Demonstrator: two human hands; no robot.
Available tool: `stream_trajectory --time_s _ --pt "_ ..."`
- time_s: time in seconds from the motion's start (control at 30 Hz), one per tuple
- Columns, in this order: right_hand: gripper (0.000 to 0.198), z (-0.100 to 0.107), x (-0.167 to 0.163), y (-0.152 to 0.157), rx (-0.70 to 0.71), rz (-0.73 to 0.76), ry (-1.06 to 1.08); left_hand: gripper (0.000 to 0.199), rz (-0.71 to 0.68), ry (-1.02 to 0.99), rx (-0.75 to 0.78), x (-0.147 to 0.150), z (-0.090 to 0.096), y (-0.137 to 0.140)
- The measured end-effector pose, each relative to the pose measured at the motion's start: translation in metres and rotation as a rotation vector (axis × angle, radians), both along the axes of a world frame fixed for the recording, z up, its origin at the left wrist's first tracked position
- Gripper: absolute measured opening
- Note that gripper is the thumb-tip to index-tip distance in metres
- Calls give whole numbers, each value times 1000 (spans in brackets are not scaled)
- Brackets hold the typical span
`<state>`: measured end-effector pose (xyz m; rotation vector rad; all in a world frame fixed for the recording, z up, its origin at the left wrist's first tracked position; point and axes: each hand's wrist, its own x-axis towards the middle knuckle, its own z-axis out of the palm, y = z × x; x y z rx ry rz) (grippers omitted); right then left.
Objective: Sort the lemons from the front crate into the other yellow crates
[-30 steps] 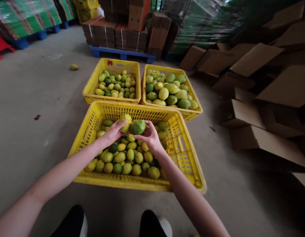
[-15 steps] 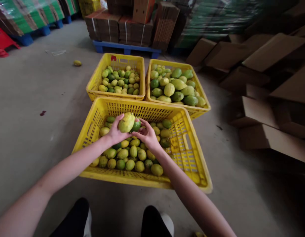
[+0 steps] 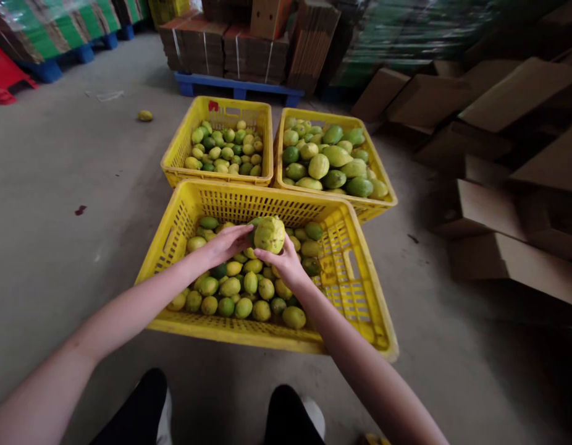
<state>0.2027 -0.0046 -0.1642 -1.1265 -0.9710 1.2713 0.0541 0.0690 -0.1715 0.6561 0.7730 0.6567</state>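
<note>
Above the near yellow crate [image 3: 364, 272], my right hand [image 3: 288, 262] grips a large, ribbed yellow-green lemon [image 3: 270, 235] from its right and below. My left hand [image 3: 228, 242] is closed at the left of it, fingers on a darker green lemon [image 3: 254, 226] that is mostly hidden behind the yellow one. The two fruits touch or nearly touch. Below both hands, the crate holds many smaller green and yellow lemons [image 3: 250, 283], thickest at the left and middle.
Behind stand two more yellow crates: the left crate [image 3: 175, 162] with small lemons, the right crate [image 3: 383, 198] with larger ones. A loose lemon [image 3: 145, 115] lies on the floor. Cardboard boxes [image 3: 485, 207] are piled at right; a blue pallet [image 3: 239, 88] bears flat cartons.
The yellow-green lemon has passed from my left hand to my right and shifted right. The green lemon has gone from my right hand's side to my left fingers.
</note>
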Motion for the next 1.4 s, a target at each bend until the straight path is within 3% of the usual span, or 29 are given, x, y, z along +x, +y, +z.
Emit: stream_trajectory --time_s 0.07,0.13,0.23,0.33,0.43,0.7,0.8,0.97,1.03,1.23,1.4 --pt "63 3 1 -1 -5 -15 44 17 -16 13 52 -6 7 3" --pt "65 3 1 -1 9 -52 56 28 54 29 144 -10 15 5" --pt "62 0 0 3 66 -249 2 47 205 116 354 -13 22 7" --pt "56 -4 3 7 133 -400 -150 54 238 160 502 -12 23 5" --pt "52 -3 7 9 173 -367 -227 57 194 101 520 -11 23 -1" --pt "52 6 8 5 174 -309 -154 56 108 100 650 -12 24 -9" --pt "50 8 6 2 133 -279 -128 53 125 54 522 -12 24 -7" --pt "35 2 2 4 -50 -191 153 34 99 -94 19 -11 24 -1" --pt "32 0 4 8 -116 -157 293 32 88 -114 -109 -9 24 1" --pt "37 4 16 13 -205 33 550 22 122 -81 -167 -7 25 2" --pt "42 2 16 13 -208 -17 586 32 193 -123 -236 -10 24 3"
